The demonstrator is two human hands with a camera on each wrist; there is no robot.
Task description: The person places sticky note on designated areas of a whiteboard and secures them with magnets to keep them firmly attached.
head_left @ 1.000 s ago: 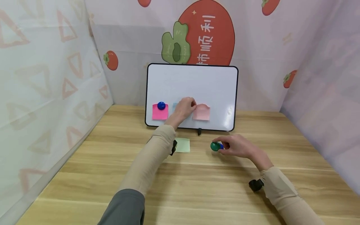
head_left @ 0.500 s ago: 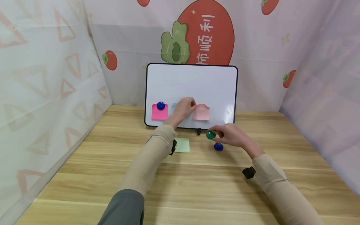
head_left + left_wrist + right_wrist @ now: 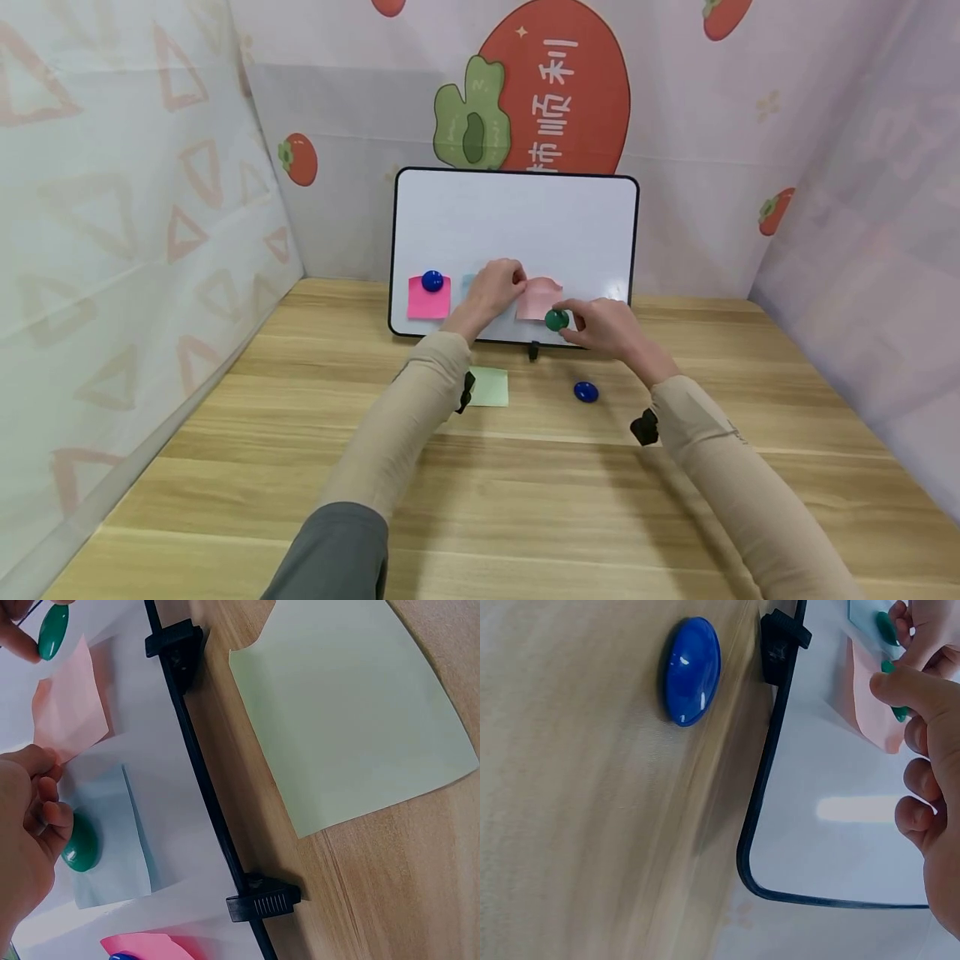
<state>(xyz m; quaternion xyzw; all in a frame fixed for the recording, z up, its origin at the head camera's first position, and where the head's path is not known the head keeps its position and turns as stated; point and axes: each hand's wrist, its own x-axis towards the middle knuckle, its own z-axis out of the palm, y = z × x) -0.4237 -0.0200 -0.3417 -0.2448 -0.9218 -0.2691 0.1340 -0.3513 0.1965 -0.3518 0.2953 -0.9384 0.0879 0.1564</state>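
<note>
My left hand [image 3: 493, 287] is at the whiteboard [image 3: 517, 218], thumb and fingertip pinching the edge of a pale pink sticky note [image 3: 71, 709]. Between the right hand's [image 3: 606, 325] thumb and index finger is a round green magnet [image 3: 557, 320], held just off the pale pink note's lower right corner in the head view. Below the left hand, a light blue sticky note [image 3: 120, 847] hangs under another green magnet [image 3: 81, 844]; the head view mostly hides both. A bright pink note [image 3: 429, 307] at the board's left carries a blue magnet [image 3: 432, 281].
One loose blue magnet [image 3: 587, 392] lies on the wooden table [image 3: 525, 517], right of a light green sticky note [image 3: 490, 387]. Black clips [image 3: 262, 900] support the board's lower edge. Printed cloth [image 3: 697, 108] encloses the table at the back and sides.
The right hand has lifted the green magnet away from the blue one on the table and carried it up and left to the board. My left hand has stayed at the pale pink note.
</note>
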